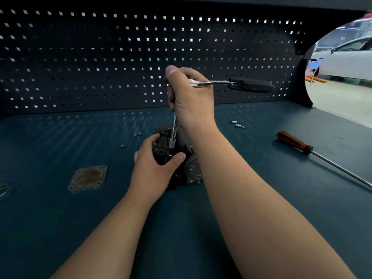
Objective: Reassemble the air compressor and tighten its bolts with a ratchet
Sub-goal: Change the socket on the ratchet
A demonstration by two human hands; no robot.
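Compressor (191, 170), mid-bench, part assembled. Left hand (155, 168) grips its body. Right hand (191, 101) is clenched round the head of the ratchet (251, 85), with the socket (172, 142) set down on the compressor's top end. Unfitted: square plate (87, 178) at 9 o'clock, loose bolts (136, 135) at 10 o'clock, further bolts (237, 124) at 1 o'clock. Screwdriver (293, 142) lies at 3 o'clock. Judgement: tightening under way, several fastenings outstanding.

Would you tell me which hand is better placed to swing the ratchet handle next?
Probably right. The right hand grips the ratchet at its head, with the socket down on the compressor; the left hand is busy holding that compressor.
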